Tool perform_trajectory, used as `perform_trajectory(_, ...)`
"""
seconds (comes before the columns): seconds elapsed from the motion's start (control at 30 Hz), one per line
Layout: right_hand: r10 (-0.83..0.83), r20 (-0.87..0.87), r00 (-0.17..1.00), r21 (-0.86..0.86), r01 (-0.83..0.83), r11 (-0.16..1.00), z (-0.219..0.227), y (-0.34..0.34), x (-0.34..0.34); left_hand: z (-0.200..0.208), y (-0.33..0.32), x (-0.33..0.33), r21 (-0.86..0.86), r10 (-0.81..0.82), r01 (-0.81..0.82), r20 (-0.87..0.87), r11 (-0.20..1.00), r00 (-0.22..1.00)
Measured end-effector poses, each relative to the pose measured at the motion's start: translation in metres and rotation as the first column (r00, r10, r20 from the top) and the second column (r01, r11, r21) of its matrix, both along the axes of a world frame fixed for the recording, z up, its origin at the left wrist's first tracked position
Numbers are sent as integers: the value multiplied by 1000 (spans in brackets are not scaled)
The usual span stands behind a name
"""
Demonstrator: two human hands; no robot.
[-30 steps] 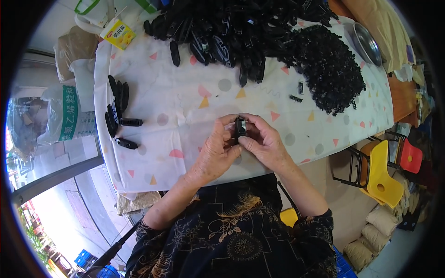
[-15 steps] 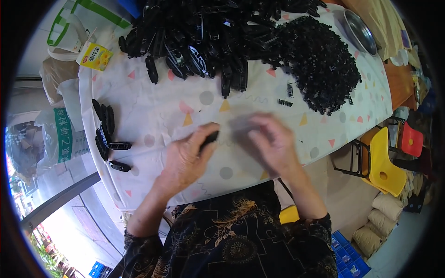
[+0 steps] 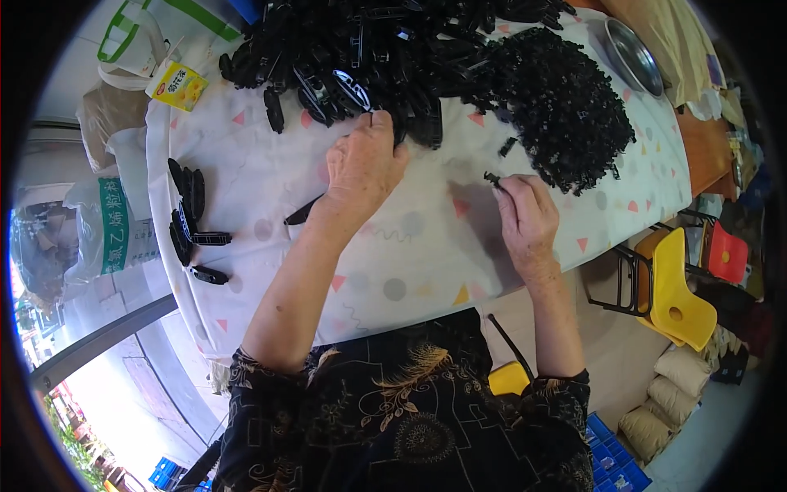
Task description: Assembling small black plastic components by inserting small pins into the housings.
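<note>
Parting: left hand [image 3: 365,160] at black pile [image 3: 361,53], upper centre, grip unclear; right hand [image 3: 533,217] pinching small clip [image 3: 492,179], right of centre; dark case [image 3: 301,212] newly down left of centre, apparently set aside.

The left grip [image 3: 365,164] is at the black heap [image 3: 385,45] — the right grip [image 3: 529,217] pinches a small black piece [image 3: 492,178].

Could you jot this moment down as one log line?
left hand: at black parts pile, grip unclear | right hand: pinching small black piece | beyond right hand: heap of small pieces
</note>
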State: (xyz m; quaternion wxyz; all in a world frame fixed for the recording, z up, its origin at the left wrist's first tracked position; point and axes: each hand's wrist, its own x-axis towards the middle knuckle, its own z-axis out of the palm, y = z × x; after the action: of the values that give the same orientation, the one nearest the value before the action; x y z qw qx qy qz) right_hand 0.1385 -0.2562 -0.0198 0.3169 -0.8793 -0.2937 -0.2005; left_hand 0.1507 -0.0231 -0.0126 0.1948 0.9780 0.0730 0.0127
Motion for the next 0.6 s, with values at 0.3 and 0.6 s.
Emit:
perform_trajectory(0.3, 56, 170, 984, 172, -86, 981, 4, 2, -47, 14, 25, -66, -706, 12, -138, -180, 694, 984)
perform_trajectory(0.6, 100, 244, 965, 233, -158, 959, 6, 17, -70, 24, -14, -120, -946, -80, -213, -239, 244, 968)
